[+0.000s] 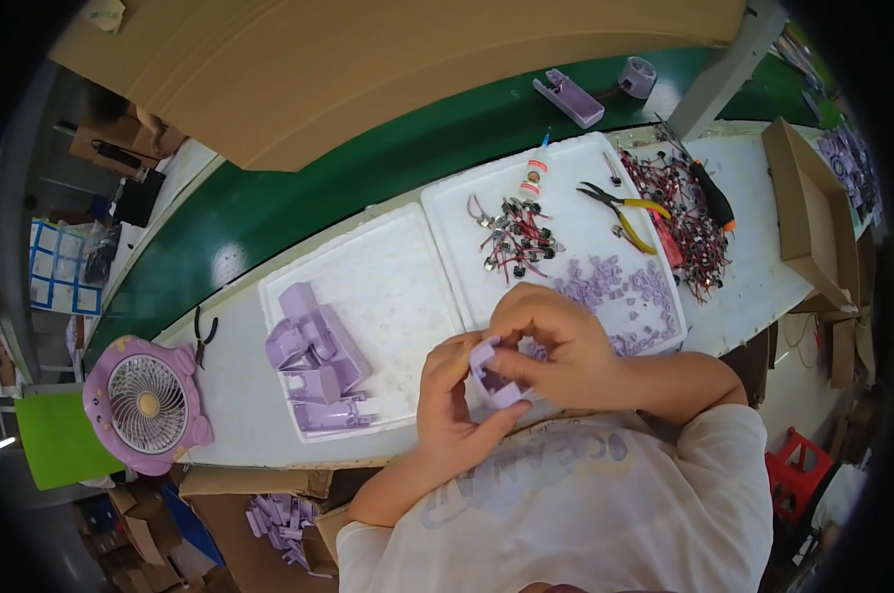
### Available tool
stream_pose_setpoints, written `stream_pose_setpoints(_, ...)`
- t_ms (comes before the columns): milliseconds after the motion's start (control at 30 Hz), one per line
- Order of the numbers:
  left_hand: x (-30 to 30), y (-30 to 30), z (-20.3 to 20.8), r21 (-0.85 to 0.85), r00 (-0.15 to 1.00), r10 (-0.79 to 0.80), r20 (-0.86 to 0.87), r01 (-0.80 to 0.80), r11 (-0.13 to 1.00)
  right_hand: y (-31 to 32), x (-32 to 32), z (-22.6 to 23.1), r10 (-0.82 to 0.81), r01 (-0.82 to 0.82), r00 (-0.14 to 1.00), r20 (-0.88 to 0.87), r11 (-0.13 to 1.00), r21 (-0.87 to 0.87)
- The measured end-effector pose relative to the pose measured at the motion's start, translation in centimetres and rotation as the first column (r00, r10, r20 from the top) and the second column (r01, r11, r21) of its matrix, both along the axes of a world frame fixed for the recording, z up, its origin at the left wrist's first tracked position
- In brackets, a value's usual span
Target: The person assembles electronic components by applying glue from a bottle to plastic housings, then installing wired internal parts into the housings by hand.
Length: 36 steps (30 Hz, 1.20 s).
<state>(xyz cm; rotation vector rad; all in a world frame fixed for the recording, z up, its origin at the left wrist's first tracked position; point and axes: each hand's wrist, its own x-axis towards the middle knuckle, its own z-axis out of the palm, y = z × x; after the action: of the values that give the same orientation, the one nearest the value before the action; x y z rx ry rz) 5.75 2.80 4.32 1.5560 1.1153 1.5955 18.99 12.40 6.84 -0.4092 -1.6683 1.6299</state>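
Note:
Close to my chest, a small purple plastic housing (506,394) is held between both hands above the tray's near edge. My left hand (449,397) wraps it from the left, thumb along its lower side. From the right, my right hand (556,341) bends its fingers over the top, with the thumb at the opening; whether a small part sits under those fingertips is hidden. Left of the hands, several purple housings (319,346) lie piled in a white foam tray (407,247). Small purple plastic pieces (605,282) are scattered beside my right hand.
A second foam tray (457,212) carries wired components (518,237), a glue bottle (534,176) and yellow-handled pliers (633,210). More wired parts (679,217) heap at right beside a screwdriver (714,196) and a cardboard box (808,212). A purple fan (146,405) and black-handled pliers (204,338) are left.

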Motion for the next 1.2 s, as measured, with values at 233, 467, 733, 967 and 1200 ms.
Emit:
stream_pose_setpoints(233,-1.2,-1.4,1.1,-0.476,0.887,0.018,0.461,0.230,0.849,5.3,1.4,1.0,0.010,-0.196,0.850,0.526,0.934,0.299)
stream_pose_setpoints(467,-2.0,-1.0,2.2,-0.519,0.672,0.160,0.723,0.376,0.768,14.5,1.6,-1.6,-0.746,-0.317,0.447,0.493,0.384,0.867)
stream_pose_setpoints(733,-2.4,-1.5,2.1,-0.460,0.550,0.176,0.816,0.435,0.774,11.2,0.3,2.2,-0.463,0.132,0.748,0.476,0.807,0.576)
stream_pose_setpoints(967,-2.0,-1.4,2.7,-0.427,0.592,0.101,0.800,0.443,0.788,3.4,1.6,4.9,-0.035,0.016,0.992,0.119,0.988,0.156)
stream_pose_setpoints(1200,-1.8,-1.6,2.9,-0.443,0.628,0.091,0.773,0.432,0.785,2.8,1.0,4.8,-0.031,-0.010,0.989,0.143,0.961,0.277)
